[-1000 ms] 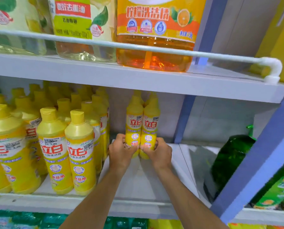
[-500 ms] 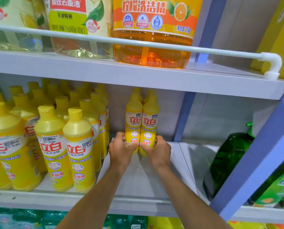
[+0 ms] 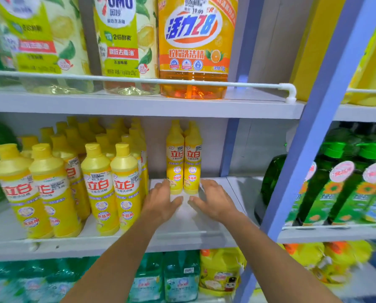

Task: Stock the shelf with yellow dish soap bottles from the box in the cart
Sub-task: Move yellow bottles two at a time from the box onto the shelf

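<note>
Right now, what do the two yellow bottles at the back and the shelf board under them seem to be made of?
The two yellow bottles: opaque plastic, probably, with a soft sheen on the moulded caps and glossy printed labels. The shelf board: smooth and pale grey, perhaps painted metal or laminate; faint reflections show, but the picture does not settle which.

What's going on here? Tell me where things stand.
A person is stocking yellow soap bottles on the middle shelf. Two bottles, one beside the other, stand upright at the back of the gap, to the right of the full rows. The left hand and right hand are open, just in front of the pair; the left fingertips are at the left bottle's base, and neither hand grips. Bare shelf lies in front of and right of the pair.
</note>
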